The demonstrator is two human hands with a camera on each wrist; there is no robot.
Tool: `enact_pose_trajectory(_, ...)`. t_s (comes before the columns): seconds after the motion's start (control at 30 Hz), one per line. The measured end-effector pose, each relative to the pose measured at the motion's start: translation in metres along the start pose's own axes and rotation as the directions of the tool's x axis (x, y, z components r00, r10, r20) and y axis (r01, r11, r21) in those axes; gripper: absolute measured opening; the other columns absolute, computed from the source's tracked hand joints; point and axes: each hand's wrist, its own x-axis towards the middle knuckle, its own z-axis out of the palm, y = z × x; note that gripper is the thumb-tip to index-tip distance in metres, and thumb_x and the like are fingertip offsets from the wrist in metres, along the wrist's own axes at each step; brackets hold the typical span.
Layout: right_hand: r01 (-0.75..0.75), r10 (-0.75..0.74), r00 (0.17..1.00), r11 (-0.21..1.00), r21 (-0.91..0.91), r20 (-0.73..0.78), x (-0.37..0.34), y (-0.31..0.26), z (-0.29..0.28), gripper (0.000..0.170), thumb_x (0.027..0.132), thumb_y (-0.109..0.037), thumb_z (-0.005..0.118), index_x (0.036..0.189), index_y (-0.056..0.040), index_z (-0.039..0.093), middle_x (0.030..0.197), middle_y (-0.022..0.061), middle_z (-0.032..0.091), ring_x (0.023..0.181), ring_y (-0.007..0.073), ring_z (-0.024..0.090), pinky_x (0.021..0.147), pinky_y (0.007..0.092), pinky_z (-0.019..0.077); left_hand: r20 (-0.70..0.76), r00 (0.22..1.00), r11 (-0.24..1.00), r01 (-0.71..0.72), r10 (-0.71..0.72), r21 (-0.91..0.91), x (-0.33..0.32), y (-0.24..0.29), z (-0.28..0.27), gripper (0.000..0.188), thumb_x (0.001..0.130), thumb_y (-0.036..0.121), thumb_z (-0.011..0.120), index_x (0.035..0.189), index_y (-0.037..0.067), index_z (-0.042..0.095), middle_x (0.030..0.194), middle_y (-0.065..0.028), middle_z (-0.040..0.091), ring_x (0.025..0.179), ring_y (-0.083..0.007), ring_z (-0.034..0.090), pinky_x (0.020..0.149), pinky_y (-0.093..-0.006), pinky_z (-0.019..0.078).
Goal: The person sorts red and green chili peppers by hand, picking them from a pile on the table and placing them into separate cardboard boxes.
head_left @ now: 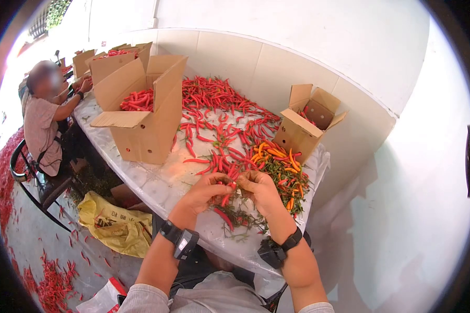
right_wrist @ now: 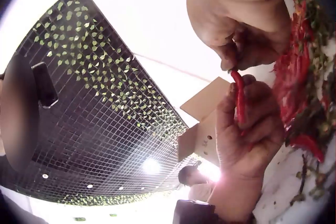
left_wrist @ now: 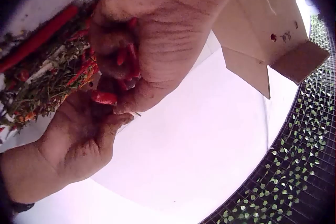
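Note:
Over the front of the table, my left hand (head_left: 208, 192) holds several red chili peppers in its curled fingers. One red chili pepper (right_wrist: 240, 98) points up out of that grip in the right wrist view, held between thumb and fingers. My right hand (head_left: 259, 190) meets it from the other side, thumb and fingertip pinching at its green stem end. More red peppers (left_wrist: 131, 58) show between the left fingers in the left wrist view. Below the hands lie a loose red chili (head_left: 223, 219) and a scatter of green stems (head_left: 243, 218).
Red chilies (head_left: 214, 96) spread across the table's back. A mound of green stems with orange chilies (head_left: 282, 156) lies right. Open cardboard boxes stand left (head_left: 146, 130) and back right (head_left: 300, 130). Another person (head_left: 44, 120) sits at the far left; a yellow sack (head_left: 115, 224) lies on the floor.

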Motion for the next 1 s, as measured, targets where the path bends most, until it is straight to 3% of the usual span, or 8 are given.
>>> enact_pose_trajectory(0.1, 0.038, -0.03, 0.992, 0.997, 0.061, -0.125, -0.003, -0.007, 0.001, 0.006, 0.081, -0.006, 0.063, 0.084, -0.0031, 0.059, 0.079, 0.0002, 0.059, 0.071, 0.0093, 0.054, 0.062, 0.0249, 0.0441, -0.133, 0.991, 0.987, -0.048, 0.027, -0.152, 0.001, 0.002, 0.007, 0.021, 0.078, 0.008, 0.058, 0.099, 0.006, 0.056, 0.073, -0.0008, 0.058, 0.051, -0.0069, 0.048, 0.04, -0.0182, 0.034)
enact_pose_trajectory(0.13, 0.169, -0.206, 0.96, 0.966, -0.194, -0.191, -0.001, -0.005, -0.001, 0.008, 0.08, -0.006, 0.062, 0.085, -0.0025, 0.059, 0.08, 0.001, 0.059, 0.072, 0.0111, 0.056, 0.063, 0.0262, 0.0451, -0.2, 0.979, 0.973, -0.08, 0.035, -0.218, 0.001, 0.003, 0.009, 0.019, 0.079, 0.009, 0.055, 0.098, 0.006, 0.056, 0.072, -0.0016, 0.058, 0.05, -0.0079, 0.048, 0.04, -0.0186, 0.0342)
enact_pose_trajectory(0.2, 0.319, -0.555, 0.813, 0.68, -0.661, -0.178, 0.003, 0.001, -0.008, 0.012, 0.077, -0.007, 0.062, 0.088, -0.0014, 0.059, 0.08, 0.0027, 0.061, 0.074, 0.0147, 0.058, 0.066, 0.0287, 0.047, -0.17, 0.984, 0.926, -0.103, 0.043, -0.363, 0.003, 0.003, -0.003, 0.016, 0.081, 0.012, 0.051, 0.095, 0.006, 0.055, 0.071, -0.0026, 0.056, 0.051, -0.0096, 0.048, 0.038, -0.0191, 0.0346)
enact_pose_trajectory(0.3, 0.369, -0.691, 0.723, 0.395, -0.841, -0.008, -0.002, -0.003, -0.01, 0.014, 0.072, -0.011, 0.061, 0.084, -0.0043, 0.062, 0.082, 0.0121, 0.061, 0.076, 0.0296, 0.058, 0.073, 0.0364, 0.0463, -0.144, 0.988, 0.85, -0.121, 0.054, -0.512, 0.005, 0.002, -0.012, 0.016, 0.083, 0.018, 0.047, 0.092, 0.007, 0.054, 0.069, -0.0022, 0.054, 0.053, -0.0102, 0.048, 0.036, -0.0188, 0.0338)
enact_pose_trajectory(0.43, 0.45, -0.479, 0.842, 0.367, -0.814, 0.249, -0.016, -0.008, 0.017, 0.015, 0.069, -0.018, 0.064, 0.076, -0.005, 0.064, 0.079, 0.016, 0.06, 0.08, 0.0328, 0.058, 0.074, 0.0398, 0.0464, -0.3, 0.954, 0.809, -0.169, -0.01, -0.564, 0.005, 0.007, -0.009, 0.016, 0.086, 0.022, 0.046, 0.091, 0.008, 0.054, 0.068, -0.0001, 0.052, 0.053, -0.0087, 0.047, 0.036, -0.0176, 0.0325)
enact_pose_trajectory(0.57, 0.483, -0.104, 0.874, 0.087, -0.871, 0.474, -0.024, 0.002, 0.023, 0.023, 0.068, -0.025, 0.066, 0.074, -0.0033, 0.064, 0.078, 0.0185, 0.06, 0.078, 0.0347, 0.058, 0.072, 0.0425, 0.0475, -0.311, 0.951, 0.824, -0.178, 0.002, -0.538, 0.009, 0.002, -0.015, 0.016, 0.088, 0.025, 0.051, 0.087, 0.009, 0.055, 0.066, 0.0021, 0.052, 0.052, -0.0079, 0.05, 0.037, -0.0177, 0.0334)
enact_pose_trajectory(0.77, 0.46, -0.019, 0.888, 0.004, -0.888, 0.46, -0.027, -0.002, 0.017, 0.023, 0.068, -0.022, 0.066, 0.078, -0.0023, 0.062, 0.08, 0.0171, 0.06, 0.081, 0.034, 0.058, 0.072, 0.0419, 0.0464, -0.269, 0.962, 0.87, -0.18, 0.057, -0.46, 0.008, 0.001, -0.012, 0.009, 0.089, 0.02, 0.053, 0.088, 0.011, 0.054, 0.067, 0.0031, 0.051, 0.051, -0.0057, 0.046, 0.037, -0.0164, 0.0318)
enact_pose_trajectory(1.0, 0.344, -0.345, 0.92, 0.492, -0.8, 0.183, -0.016, -0.012, 0.007, 0.021, 0.08, -0.014, 0.06, 0.097, -0.0002, 0.056, 0.088, 0.0189, 0.061, 0.083, 0.0334, 0.06, 0.074, 0.0384, 0.0465, -0.217, 0.968, 0.921, -0.195, 0.125, -0.337, 0.008, -0.001, -0.013, 0.007, 0.086, 0.013, 0.057, 0.091, 0.009, 0.053, 0.068, 0.0026, 0.05, 0.051, -0.0053, 0.043, 0.038, -0.0174, 0.0323)
